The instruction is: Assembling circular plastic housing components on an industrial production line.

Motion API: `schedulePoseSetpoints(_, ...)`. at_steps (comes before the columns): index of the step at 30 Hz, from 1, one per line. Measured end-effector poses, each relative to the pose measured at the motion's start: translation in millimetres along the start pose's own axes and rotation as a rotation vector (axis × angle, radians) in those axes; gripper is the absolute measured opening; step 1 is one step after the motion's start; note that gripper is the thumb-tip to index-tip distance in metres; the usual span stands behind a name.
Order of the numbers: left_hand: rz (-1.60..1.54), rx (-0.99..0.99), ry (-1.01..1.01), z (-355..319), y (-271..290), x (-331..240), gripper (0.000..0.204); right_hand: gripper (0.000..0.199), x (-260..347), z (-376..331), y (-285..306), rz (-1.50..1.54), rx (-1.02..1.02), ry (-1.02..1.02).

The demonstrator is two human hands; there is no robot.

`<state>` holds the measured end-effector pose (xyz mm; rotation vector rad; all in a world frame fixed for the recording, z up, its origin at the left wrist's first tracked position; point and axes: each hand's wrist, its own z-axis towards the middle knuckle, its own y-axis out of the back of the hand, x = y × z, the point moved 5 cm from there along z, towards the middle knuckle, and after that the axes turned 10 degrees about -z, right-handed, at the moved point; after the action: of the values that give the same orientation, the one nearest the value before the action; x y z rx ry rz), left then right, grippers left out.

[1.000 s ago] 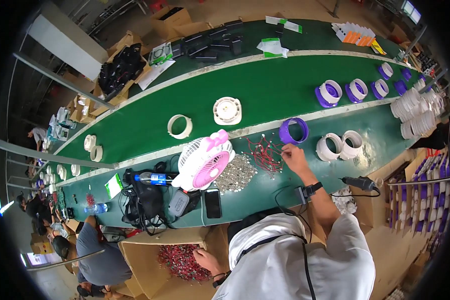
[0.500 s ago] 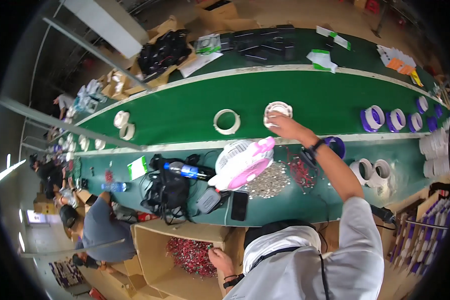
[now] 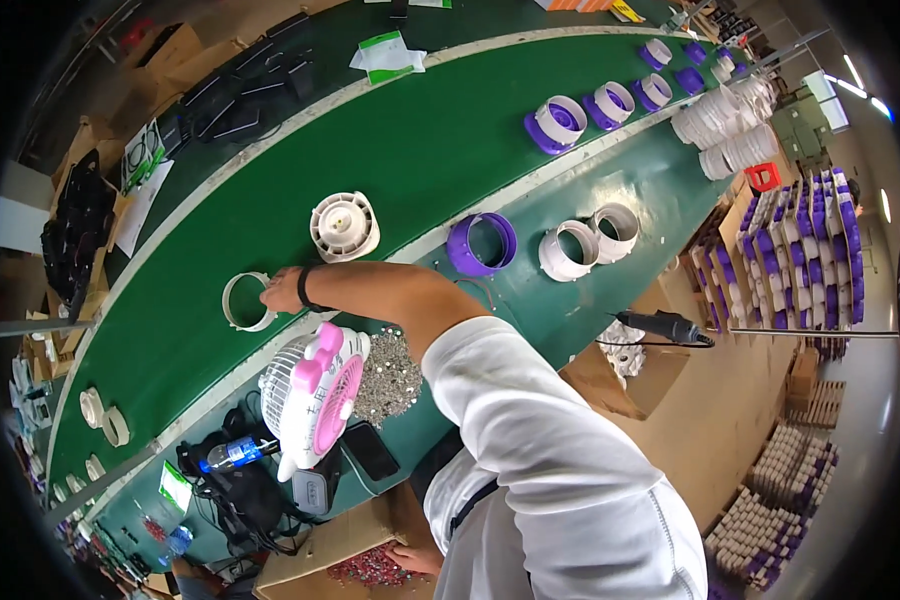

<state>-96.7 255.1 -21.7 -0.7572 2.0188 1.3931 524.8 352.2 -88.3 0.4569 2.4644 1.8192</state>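
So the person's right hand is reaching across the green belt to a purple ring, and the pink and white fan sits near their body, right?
Not quite. In the head view the right hand reaches across the green belt to a white ring, not a purple one; the purple ring lies apart, beside the forearm. The pink and white fan does sit near their body.

A white plastic ring [image 3: 246, 301] on the green conveyor belt [image 3: 440, 140] is gripped by the right hand [image 3: 282, 290]; the left hand [image 3: 417, 559] is sunk in a cardboard box [image 3: 345, 545].
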Motion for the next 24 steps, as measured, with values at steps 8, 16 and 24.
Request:
schedulePoseSetpoints(8, 0.083, -0.115, -0.05, -15.9, 9.2, -1.0, 0.042, 0.013, -5.3, -99.0, 67.8, 0.132, -0.608, -0.116)
schedulePoseSetpoints(16, 0.052, -0.12, -0.092, -12.6, 6.0, -1.0, 0.031, 0.031, -54.9, -239.0, 40.9, 0.28, -0.663, -0.659)
schedulePoseSetpoints(24, 0.085, -0.181, -0.171, -15.8, 6.3, -4.8, 0.026, 0.018, -80.5, -242.6, 11.6, 0.135, -0.639, -0.675)
